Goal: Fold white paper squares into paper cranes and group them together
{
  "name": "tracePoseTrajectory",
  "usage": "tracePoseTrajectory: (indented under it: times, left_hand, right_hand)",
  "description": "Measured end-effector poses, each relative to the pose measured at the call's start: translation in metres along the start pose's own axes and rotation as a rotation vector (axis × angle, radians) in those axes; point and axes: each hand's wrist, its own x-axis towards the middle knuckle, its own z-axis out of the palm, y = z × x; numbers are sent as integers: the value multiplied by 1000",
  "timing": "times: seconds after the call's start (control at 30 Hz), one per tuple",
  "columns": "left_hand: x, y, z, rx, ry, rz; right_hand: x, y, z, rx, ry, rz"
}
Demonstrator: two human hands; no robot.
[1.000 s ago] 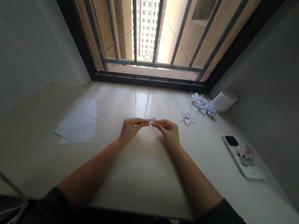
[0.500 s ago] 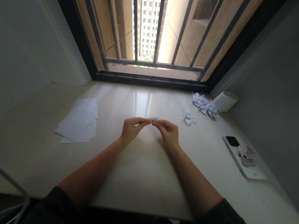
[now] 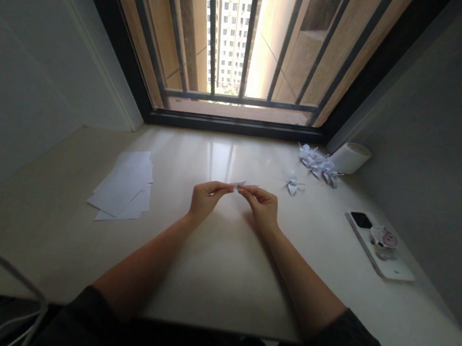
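A small folded piece of white paper (image 3: 239,185) is held just above the pale tabletop (image 3: 219,252), near its middle. My left hand (image 3: 205,199) pinches its left end with thumb and fingers closed. My right hand (image 3: 261,205) pinches the right end the same way. Both forearms reach forward from dark sleeves at the bottom of the view.
A loose stack of white sheets (image 3: 123,187) lies to the left. One folded paper crane (image 3: 293,186) sits right of my hands, with several more in a heap (image 3: 318,164) beside a white roll (image 3: 350,157). A phone (image 3: 378,247) lies far right. A barred window (image 3: 249,48) is ahead.
My hands and the folded paper stay nearly still; the fingers shift slightly on the paper, and the view drifts a little to the right.
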Motion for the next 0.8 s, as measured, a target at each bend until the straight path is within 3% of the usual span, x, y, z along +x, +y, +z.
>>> tracePoseTrajectory:
  times: [0.43, 0.8]
  left_hand:
    - [0, 2, 1, -43, -3, -51]
    - [3, 1, 2, -163, -29, -200]
  right_hand:
    - [0, -3, -3, -14, 0, -26]
    - [2, -1, -2, 35, 17, 13]
